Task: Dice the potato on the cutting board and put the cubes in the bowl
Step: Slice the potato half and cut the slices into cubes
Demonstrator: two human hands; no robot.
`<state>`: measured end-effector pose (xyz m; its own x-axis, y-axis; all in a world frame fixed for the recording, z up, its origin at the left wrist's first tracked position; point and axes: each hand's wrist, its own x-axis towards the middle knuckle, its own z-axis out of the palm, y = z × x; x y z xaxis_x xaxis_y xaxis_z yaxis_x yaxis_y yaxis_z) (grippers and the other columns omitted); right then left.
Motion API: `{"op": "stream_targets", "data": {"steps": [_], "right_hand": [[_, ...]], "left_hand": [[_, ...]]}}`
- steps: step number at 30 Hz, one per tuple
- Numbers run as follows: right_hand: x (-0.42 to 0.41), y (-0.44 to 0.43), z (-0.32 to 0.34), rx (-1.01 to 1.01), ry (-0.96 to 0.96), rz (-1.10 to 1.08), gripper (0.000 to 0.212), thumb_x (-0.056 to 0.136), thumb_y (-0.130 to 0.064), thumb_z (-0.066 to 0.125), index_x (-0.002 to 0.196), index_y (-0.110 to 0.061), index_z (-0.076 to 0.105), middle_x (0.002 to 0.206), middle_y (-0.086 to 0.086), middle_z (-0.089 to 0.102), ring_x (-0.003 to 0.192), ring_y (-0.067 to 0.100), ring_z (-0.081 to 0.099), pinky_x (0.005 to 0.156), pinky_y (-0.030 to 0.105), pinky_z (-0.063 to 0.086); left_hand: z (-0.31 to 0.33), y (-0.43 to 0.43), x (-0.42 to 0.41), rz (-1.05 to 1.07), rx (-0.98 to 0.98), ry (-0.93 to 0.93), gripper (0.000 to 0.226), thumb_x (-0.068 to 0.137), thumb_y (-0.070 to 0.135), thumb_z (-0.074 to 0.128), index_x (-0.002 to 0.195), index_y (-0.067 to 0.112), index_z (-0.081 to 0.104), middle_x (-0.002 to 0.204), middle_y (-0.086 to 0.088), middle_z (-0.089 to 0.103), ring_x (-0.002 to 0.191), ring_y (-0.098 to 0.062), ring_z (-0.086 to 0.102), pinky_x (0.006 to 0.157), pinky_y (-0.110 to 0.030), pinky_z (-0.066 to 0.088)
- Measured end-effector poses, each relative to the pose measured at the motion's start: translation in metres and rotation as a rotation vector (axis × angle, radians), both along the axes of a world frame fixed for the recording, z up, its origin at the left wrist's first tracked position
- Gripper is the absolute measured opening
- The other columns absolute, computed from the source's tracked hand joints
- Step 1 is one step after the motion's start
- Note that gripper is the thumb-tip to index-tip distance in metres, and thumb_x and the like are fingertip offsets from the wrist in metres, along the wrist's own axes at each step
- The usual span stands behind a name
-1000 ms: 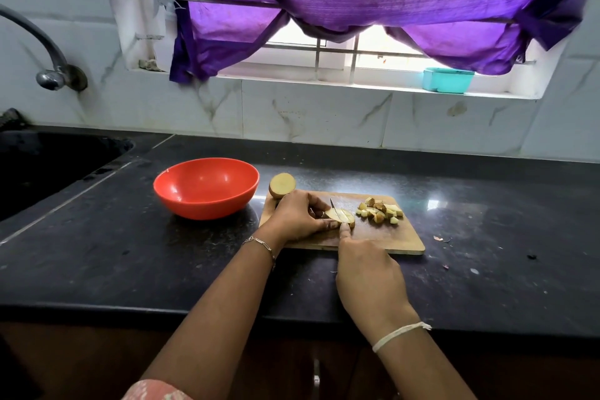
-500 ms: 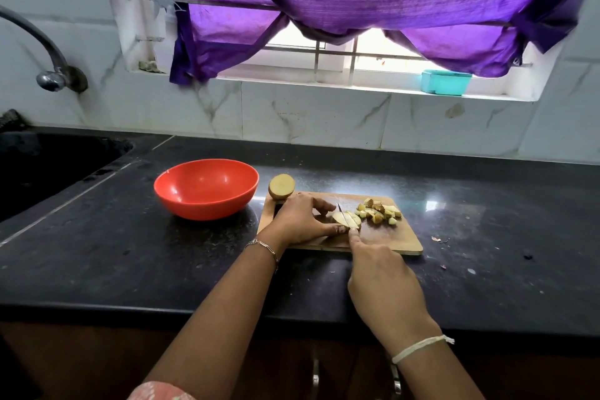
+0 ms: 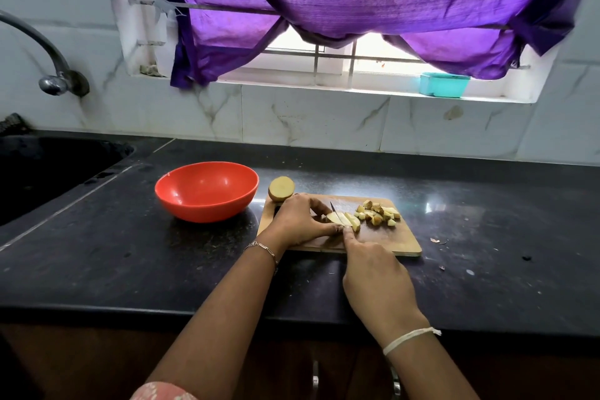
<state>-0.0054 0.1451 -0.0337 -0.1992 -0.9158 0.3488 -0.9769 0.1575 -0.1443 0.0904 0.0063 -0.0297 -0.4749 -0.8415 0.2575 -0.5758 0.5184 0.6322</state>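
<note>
A wooden cutting board [image 3: 399, 242] lies on the black counter. My left hand [image 3: 300, 219] pinches a potato piece [image 3: 337, 218] cut into slices at the board's middle. My right hand [image 3: 373, 273] grips a knife [image 3: 336, 211], forefinger along its back; the blade stands in the slices. A heap of potato cubes [image 3: 378, 214] lies at the board's far right. A halved potato [image 3: 281, 188] stands at the board's far left corner. The orange bowl [image 3: 206, 191] to the left of the board has nothing in it.
A dark sink [image 3: 48, 169] with a curved tap [image 3: 48, 58] is at the far left. Peel scraps [image 3: 436, 241] lie on the counter right of the board. A teal box [image 3: 444, 84] sits on the window sill under a purple curtain.
My right hand and the knife have shifted slightly right along the potato piece, and more cut slices show to the right of the blade. My left hand has kept its hold.
</note>
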Motion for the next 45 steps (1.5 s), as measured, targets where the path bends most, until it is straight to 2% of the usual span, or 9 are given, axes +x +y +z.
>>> {"op": "stream_targets", "data": {"steps": [6,11,14,16,18,22,32,39,45], "right_hand": [[-0.001,0.008,0.013,0.051,0.072,0.005,0.058,0.098,-0.008,0.039,0.152,-0.018,0.022,0.119,0.006,0.058,0.106,0.023,0.059,0.079,0.032,0.050],[-0.002,0.026,0.017,0.050,0.042,0.004,0.059,0.097,-0.006,0.039,0.152,-0.021,0.024,0.125,0.003,0.056,0.110,0.022,0.058,0.084,0.034,0.051],[-0.002,0.033,0.019,0.028,0.006,-0.026,0.063,0.096,-0.006,0.038,0.153,-0.024,0.018,0.123,0.003,0.058,0.109,0.022,0.058,0.082,0.033,0.050],[-0.002,0.034,0.020,-0.007,-0.015,-0.036,0.065,0.096,-0.006,0.038,0.154,-0.025,0.014,0.119,0.003,0.059,0.105,0.021,0.060,0.079,0.031,0.051],[0.000,0.032,0.018,-0.031,-0.031,-0.035,0.066,0.096,-0.006,0.038,0.154,-0.025,0.012,0.117,0.003,0.059,0.103,0.019,0.060,0.077,0.029,0.050],[0.004,0.024,0.011,-0.035,-0.040,-0.014,0.065,0.097,-0.008,0.039,0.154,-0.024,0.013,0.121,0.002,0.059,0.107,0.019,0.059,0.077,0.028,0.049],[0.010,0.018,0.003,0.001,-0.022,-0.005,0.064,0.096,-0.004,0.036,0.154,-0.019,0.013,0.122,0.006,0.057,0.106,0.022,0.058,0.077,0.031,0.049],[0.018,0.016,0.004,0.027,0.012,-0.036,0.063,0.098,0.000,0.032,0.154,-0.015,0.008,0.129,0.009,0.053,0.107,0.022,0.060,0.079,0.030,0.049],[0.016,0.014,0.005,0.033,0.000,-0.037,0.063,0.098,0.000,0.031,0.154,-0.016,0.007,0.124,0.009,0.055,0.106,0.023,0.059,0.079,0.032,0.049]], "left_hand": [[-0.002,0.000,-0.003,0.029,-0.008,0.016,0.043,0.072,0.040,0.081,0.106,0.014,0.072,0.106,0.000,0.066,0.088,-0.007,0.058,0.077,-0.016,0.043],[-0.002,0.000,-0.003,0.039,-0.007,-0.013,0.043,0.072,0.043,0.080,0.105,0.016,0.072,0.107,0.000,0.066,0.091,-0.007,0.059,0.076,-0.014,0.042],[0.000,0.002,-0.001,0.044,0.005,-0.009,0.044,0.073,0.041,0.081,0.108,0.016,0.072,0.108,0.003,0.068,0.082,-0.001,0.057,0.068,-0.006,0.039],[0.002,0.003,0.001,0.040,0.025,-0.003,0.043,0.074,0.038,0.081,0.109,0.016,0.072,0.102,0.003,0.070,0.070,0.003,0.055,0.057,0.000,0.037],[0.004,0.004,0.003,0.042,0.036,-0.001,0.039,0.075,0.037,0.080,0.107,0.017,0.073,0.090,0.004,0.071,0.063,0.004,0.053,0.055,0.001,0.035],[0.005,0.005,0.004,0.061,0.036,-0.001,0.035,0.077,0.035,0.079,0.107,0.018,0.073,0.078,0.007,0.064,0.064,0.003,0.054,0.053,0.002,0.035],[0.006,0.007,0.004,0.066,0.054,0.024,0.032,0.078,0.032,0.078,0.104,0.015,0.074,0.093,0.000,0.072,0.070,0.000,0.054,0.054,0.001,0.036],[0.008,0.008,0.004,0.074,0.079,0.030,0.031,0.077,0.031,0.078,0.104,0.016,0.074,0.082,0.004,0.066,0.072,-0.002,0.057,0.053,0.001,0.037],[0.008,0.008,0.004,0.079,0.086,0.040,0.031,0.077,0.030,0.079,0.104,0.016,0.074,0.089,0.001,0.071,0.076,-0.003,0.059,0.053,0.002,0.037]]}}
